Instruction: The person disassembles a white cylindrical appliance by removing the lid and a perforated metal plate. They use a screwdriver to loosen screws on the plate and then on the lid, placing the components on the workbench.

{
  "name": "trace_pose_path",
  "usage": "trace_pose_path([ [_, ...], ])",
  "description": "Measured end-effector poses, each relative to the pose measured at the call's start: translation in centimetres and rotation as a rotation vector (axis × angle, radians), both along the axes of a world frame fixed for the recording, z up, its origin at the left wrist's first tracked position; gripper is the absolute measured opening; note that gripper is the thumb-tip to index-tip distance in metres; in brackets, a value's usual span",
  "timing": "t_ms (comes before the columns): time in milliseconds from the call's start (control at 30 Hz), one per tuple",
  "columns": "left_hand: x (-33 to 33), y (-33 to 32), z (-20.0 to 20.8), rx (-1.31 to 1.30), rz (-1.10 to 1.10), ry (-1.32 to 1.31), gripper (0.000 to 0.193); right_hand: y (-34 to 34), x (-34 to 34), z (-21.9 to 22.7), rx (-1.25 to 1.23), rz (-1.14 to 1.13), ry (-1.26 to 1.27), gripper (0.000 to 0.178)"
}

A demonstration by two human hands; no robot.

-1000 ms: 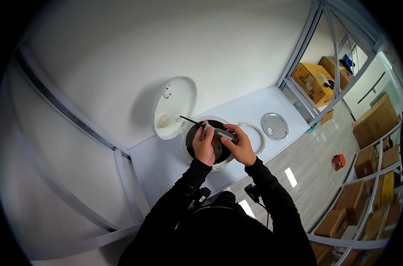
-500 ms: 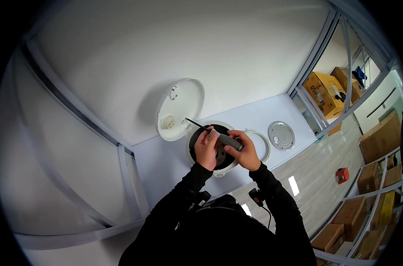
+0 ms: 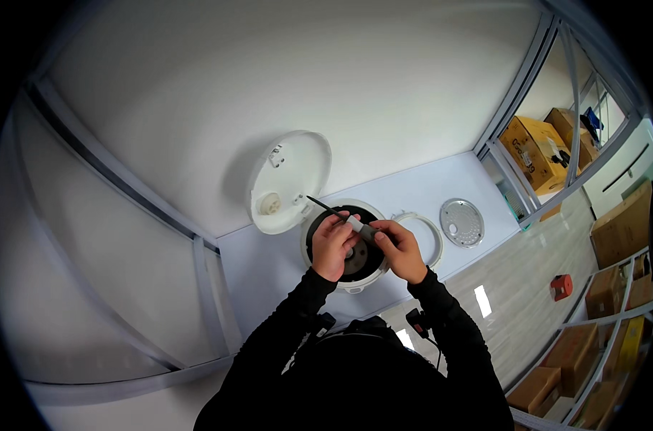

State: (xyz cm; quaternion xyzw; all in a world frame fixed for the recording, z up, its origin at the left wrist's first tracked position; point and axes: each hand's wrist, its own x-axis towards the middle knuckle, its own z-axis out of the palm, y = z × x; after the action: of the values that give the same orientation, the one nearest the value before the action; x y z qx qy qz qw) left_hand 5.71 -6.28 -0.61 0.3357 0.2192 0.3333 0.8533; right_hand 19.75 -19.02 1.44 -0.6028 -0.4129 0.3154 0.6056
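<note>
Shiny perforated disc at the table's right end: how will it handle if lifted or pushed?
The disc lies flat on the smooth-looking table, so a push would probably slide it rather than tip it. Its metallic sheen suggests it's stiff, perhaps slippery. It looks thin and has holes, so it's likely light for its size.

A plain pale wall (image 3: 412, 86) is seen behind a white table (image 3: 262, 266), and grey metal bars (image 3: 515, 81) are fitted at both sides. To the right, a light, streaked floor (image 3: 516, 280) is marked by a bright reflection (image 3: 483, 302); a red object (image 3: 561, 287) is placed there. Brown cardboard boxes (image 3: 572, 352) are stored on a pale rack (image 3: 616, 317). Beyond the bars, a yellowish carton (image 3: 534, 154) is seen, and a white panel (image 3: 613, 187) is crossed by a dark strip.
</note>
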Motion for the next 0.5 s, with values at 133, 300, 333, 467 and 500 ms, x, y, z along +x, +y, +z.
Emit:
trace_pose_path([
  [133,-0.13,0.34,-0.57,-0.014,-0.02,0.008,0.027,0.1,0.04,-0.31,0.012,0.007,0.011,0.029],
  [300,-0.26,0.62,-0.59,-0.032,0.004,-0.016,0.027,0.33,-0.09,-0.08,-0.027,0.044,-0.003,0.028],
  [333,-0.23,0.6,-0.55,-0.031,0.009,-0.023,0.027,0.35,-0.1,-0.01,-0.024,0.04,-0.008,0.028],
  [467,-0.25,0.72,-0.42,-0.028,0.007,-0.047,0.027,0.66,-0.45,0.01,0.004,0.007,-0.028,0.03],
  [500,-0.29,0.79,-0.39,-0.027,0.006,-0.051,0.027,0.74,-0.54,-0.02,0.015,-0.006,-0.033,0.03],
])
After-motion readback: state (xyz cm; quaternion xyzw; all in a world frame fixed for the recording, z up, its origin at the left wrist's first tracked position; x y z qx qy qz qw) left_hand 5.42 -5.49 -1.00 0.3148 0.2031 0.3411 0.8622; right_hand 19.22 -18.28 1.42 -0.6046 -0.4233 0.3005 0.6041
